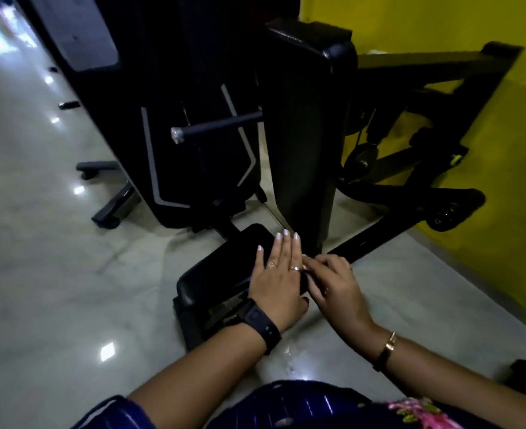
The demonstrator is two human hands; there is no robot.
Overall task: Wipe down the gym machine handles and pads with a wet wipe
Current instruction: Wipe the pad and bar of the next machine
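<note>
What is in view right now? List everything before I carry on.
seat pad: one, black, low centre
back pad: one, black, upright behind the seat pad
handle: one, black with silver end, projecting left of the back pad
side panel: one, black with grey stripes, behind the handle
machine frame: one, black, along the wall
floor: grey, glossy
wall: yellow, right
wet wipe: none plainly visible
left hand: flat on the seat pad, fingers straight, two rings, black watch
right hand: at the pad's right edge, fingers curled, contents unclear
</note>
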